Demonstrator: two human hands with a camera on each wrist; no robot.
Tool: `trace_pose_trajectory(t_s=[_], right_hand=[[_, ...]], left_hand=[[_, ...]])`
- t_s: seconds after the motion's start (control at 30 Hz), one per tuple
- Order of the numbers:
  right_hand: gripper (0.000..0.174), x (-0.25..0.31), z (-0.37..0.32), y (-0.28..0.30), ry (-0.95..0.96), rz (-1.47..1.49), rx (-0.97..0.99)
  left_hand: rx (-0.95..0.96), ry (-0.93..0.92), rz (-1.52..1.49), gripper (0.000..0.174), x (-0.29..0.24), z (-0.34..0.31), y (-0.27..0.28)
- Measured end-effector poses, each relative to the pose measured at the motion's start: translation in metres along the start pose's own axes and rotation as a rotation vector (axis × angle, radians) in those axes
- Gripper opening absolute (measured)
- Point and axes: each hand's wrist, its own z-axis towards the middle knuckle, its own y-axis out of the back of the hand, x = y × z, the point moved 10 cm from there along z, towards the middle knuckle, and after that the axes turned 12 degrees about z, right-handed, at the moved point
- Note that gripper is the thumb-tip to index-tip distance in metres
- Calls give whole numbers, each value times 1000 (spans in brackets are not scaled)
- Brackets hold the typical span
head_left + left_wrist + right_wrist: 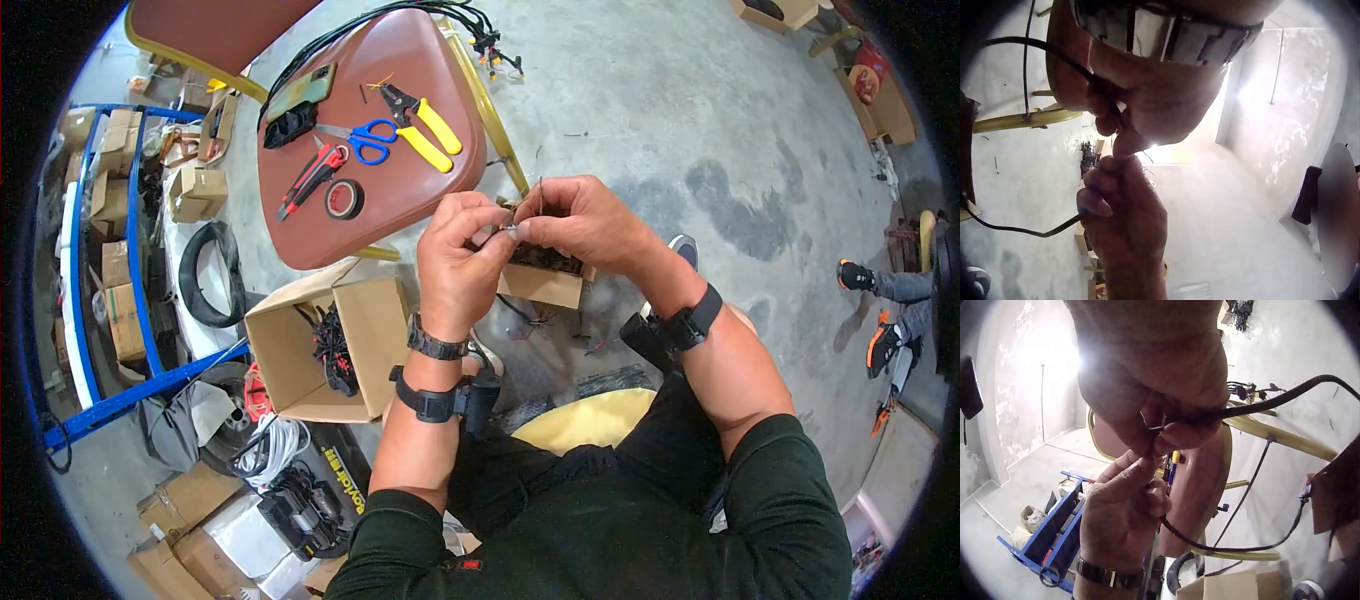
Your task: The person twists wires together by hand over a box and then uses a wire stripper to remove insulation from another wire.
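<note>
In front of the body, my left hand [452,255] and right hand [590,225] meet fingertip to fingertip. Each pinches a thin black cable. One cable [1029,42] runs into the left hand in the left wrist view, and another cable [1041,234] trails from the right hand. Fine wire ends [1157,428] show between the right thumb and fingers in the right wrist view. The fingers hide most of the point where the cables meet. Just beyond the hands is a brown chair seat [400,210].
On the chair lie yellow-handled wire strippers [432,135], blue scissors [374,142], a red utility knife [312,180], a tape roll [344,199] and a phone [302,92]. An open cardboard box [360,310] holding dark cables stands left below. Blue shelving [135,250] is at far left.
</note>
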Motion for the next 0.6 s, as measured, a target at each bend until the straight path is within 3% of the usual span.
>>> trace_pose_trajectory(t_s=[0.27,0.47,0.6], right_hand=[[15,-5,-4,2,-85,140,-7],[15,-14,-2,3,-128,255,-24],[15,-10,-3,1,-109,284,-14]], left_hand=[[-17,-183,75,26,-31,2,8],[-102,-196,124,45,-38,-3,11],[-89,-187,61,46,-34,-3,9]])
